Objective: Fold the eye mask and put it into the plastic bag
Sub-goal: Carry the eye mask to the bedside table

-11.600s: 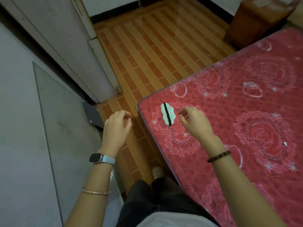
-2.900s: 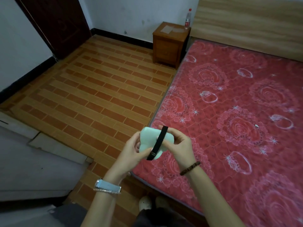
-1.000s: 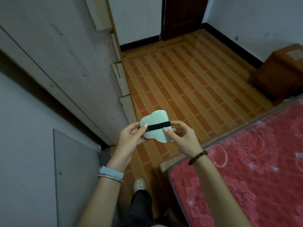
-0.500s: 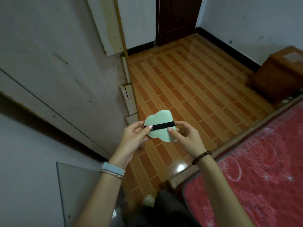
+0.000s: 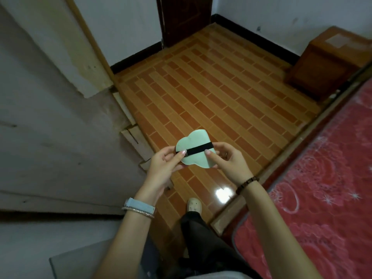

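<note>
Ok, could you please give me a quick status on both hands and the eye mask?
Left hand and right hand both pinching the eye mask, held over the floor. Black strap across it. No plastic bag in view.

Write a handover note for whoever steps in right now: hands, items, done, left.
Left hand: pinching the left edge of the eye mask, thumb on the black strap.
Right hand: pinching the mask's right edge, thumb at the strap's other end.
Eye mask: pale green, looks folded in half, strap stretched across it, held in the air over the tiled floor, beside the red mattress.
Plastic bag: not in view.
Done: mask picked up, apparently folded.
Left: find the bag and put the mask in.
</note>
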